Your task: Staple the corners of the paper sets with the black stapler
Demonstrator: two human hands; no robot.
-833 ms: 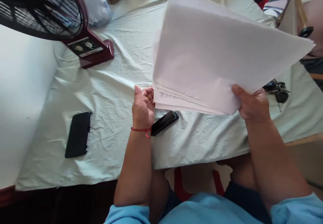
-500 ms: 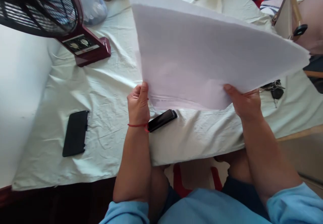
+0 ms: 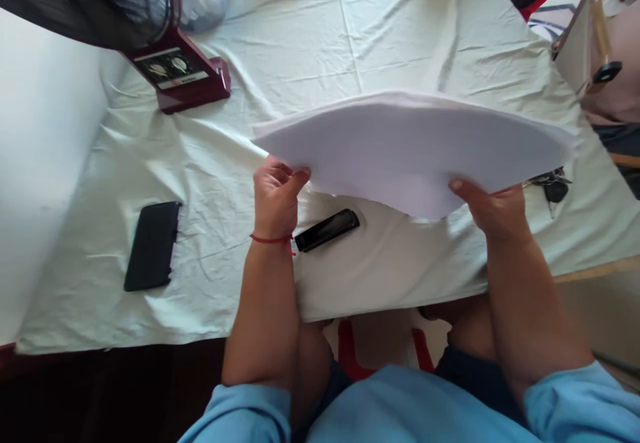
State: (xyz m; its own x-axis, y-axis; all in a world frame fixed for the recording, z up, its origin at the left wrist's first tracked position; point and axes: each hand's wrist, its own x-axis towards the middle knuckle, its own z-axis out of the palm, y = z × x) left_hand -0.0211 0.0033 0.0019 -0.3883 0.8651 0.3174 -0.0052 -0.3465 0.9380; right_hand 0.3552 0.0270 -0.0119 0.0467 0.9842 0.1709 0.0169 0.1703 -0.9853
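One pale, creased cloth (image 3: pixel 210 163) spreads across most of what I see from here; at its far left stands a dark red fan (image 3: pixel 193 80), cut off by the edge of my view; next in size is the sheaf of white paper (image 3: pixel 400 146), held over the near middle of the cloth between both hands, its far edge arched and its near edge sagging; whether its underside meets the cloth, I cannot tell; just behind the fan sits a clear plastic container (image 3: pixel 203 3), cropped at the top; I see the right hand (image 3: pixel 497 211) pinching the sheaf's near right part, thumb flat on top; the left hand (image 3: pixel 277 193) pinches the near left edge, thumb over curled fingers; a flat black case (image 3: pixel 153 246) lies well to the left of it; a black stapler-like object (image 3: pixel 327 230) lies just beside that hand; keys (image 3: pixel 555 190) rest near the right hand, partly covered by paper; a thin red cord (image 3: pixel 267 238) circles the left wrist (image 3: pixel 274 225).
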